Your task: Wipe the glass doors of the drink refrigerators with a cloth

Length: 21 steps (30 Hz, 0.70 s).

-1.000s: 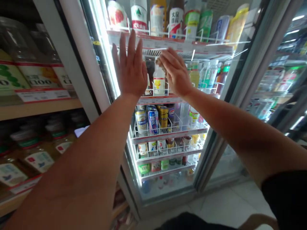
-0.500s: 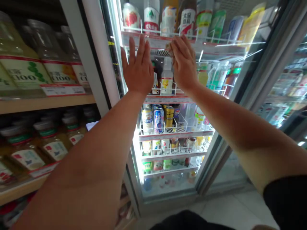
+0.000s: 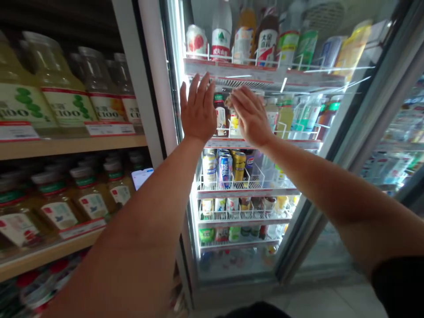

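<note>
Black sleeve (image 3: 400, 282): it covers your right upper arm, at the near right.
Juice bottles (image 3: 68, 104): to your left, labelled C100, they stand along the front edge of a wooden shelf (image 3: 73, 147); bottles with green-banded necks (image 3: 94, 192) stand below them.
Phone (image 3: 141, 177): its lit screen shows just above your left forearm, beside the right end of those shelves.
Left hand (image 3: 198, 110): you hold it raised near the upper left edge of the glass door (image 3: 238, 267), palm turned away, fingers apart and stretched upward, with nothing seen in them; whether the palm meets the pane, you cannot tell.
Right hand (image 3: 250, 117): your fingers are together and bent over a crumpled brownish cloth (image 3: 228, 101); how firmly they clasp it, you cannot tell.
Cloth's place: it pokes out at your right fingertips, on the side facing your left hand, in the door's upper half, nearer its left edge than its right; the rest is hidden beneath your fingers.
Behind the gap: a dark bottle with a green cap (image 3: 220, 115) shows between your hands, on the second fridge shelf.
Fridge shelves: bottles line the top shelf's front edge (image 3: 232, 69); lower down, a blue can (image 3: 225, 171) stands beside a gold can (image 3: 239, 166).
</note>
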{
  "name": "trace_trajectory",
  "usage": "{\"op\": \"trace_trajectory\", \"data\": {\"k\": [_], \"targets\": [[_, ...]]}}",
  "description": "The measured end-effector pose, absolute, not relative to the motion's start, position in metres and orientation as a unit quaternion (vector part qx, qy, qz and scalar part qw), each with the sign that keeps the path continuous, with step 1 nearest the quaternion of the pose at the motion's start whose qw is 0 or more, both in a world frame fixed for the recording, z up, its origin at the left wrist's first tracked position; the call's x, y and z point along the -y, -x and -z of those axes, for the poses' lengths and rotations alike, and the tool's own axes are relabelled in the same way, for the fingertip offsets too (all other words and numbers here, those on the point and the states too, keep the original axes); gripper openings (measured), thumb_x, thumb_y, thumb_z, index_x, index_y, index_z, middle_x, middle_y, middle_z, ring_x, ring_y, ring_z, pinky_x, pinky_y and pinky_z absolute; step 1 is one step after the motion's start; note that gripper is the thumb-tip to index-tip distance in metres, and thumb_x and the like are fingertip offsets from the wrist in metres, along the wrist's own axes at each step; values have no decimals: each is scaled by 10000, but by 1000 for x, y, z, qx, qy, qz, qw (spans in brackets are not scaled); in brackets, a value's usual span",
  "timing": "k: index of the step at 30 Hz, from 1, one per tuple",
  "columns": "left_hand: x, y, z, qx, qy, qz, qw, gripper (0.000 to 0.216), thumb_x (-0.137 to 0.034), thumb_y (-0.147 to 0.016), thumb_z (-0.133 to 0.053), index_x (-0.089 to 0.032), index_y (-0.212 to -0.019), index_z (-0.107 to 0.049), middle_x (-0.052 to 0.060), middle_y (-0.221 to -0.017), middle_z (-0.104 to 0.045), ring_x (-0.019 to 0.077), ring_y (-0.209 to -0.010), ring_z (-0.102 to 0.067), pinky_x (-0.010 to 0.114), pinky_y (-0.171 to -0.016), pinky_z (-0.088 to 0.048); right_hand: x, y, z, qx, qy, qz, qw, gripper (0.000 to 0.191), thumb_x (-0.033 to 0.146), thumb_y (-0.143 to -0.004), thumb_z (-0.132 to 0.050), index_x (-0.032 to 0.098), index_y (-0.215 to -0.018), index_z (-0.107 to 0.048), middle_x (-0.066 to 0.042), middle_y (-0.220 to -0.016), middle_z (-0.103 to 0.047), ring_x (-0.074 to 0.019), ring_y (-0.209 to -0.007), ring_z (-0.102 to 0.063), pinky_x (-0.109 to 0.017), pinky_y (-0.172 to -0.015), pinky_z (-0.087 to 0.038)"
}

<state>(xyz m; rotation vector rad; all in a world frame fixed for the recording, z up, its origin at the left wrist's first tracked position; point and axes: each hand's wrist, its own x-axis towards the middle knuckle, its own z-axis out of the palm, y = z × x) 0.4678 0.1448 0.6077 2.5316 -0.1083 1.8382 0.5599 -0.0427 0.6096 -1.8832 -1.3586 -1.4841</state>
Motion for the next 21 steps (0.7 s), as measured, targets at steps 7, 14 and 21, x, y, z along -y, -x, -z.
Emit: {"op": "trace_trajectory", "data": {"k": [7,14,21], "targets": [[-147,-468,-607,62,-796,-601,24,666,-278,-963,-331,-372,-1620,-392,-119,-1700,-251,134,-1619,-81,465,-1381,-48,35,-569,-639,445,643,578,233,644,478,-1069,-198,200,-1523,-561,-19,-1643,-491,-243,-1601,-310,-449,-1359,-210],[-148,-469,-607,58,-790,-610,16,661,-272,-960,-339,-401,-1604,-408,-143,-1676,-264,97,-1606,-109,434,-1376,-76,28,-557,-648,475,662,554,173,595,464,-1066,-190,336,-1533,-537,61,-1643,-482,-227,-1607,-300,-497,-1353,-236],[-146,-464,-606,42,-794,-607,-12,641,-244,-971,-325,-377,-1588,-440,-120,-1684,-278,107,-1609,-133,446,-1378,-65,21,-563,-685,362,659,625,209,604,378,-1063,-202,231,-1568,-499,24,-1664,-453,-227,-1597,-323,-453,-1360,-220]]}}
